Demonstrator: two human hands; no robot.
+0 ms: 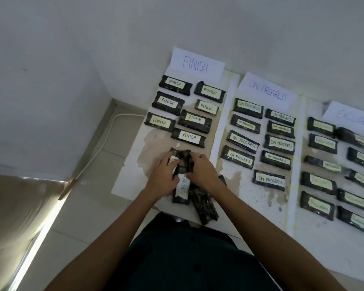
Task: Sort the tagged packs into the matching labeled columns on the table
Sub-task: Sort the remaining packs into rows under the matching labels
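Both my left hand (163, 175) and right hand (200, 170) pinch a dark crinkly pack (182, 160) over the pile (198, 198) below the FINISH column (187, 106); it seems light, soft, slippery, so I grip its edges.

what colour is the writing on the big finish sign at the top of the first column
Blue handwriting on the white FINISH sign, clearest in the head view.

Seven FINISH packs (189, 136), nine ON PROGRESS packs (269, 180).
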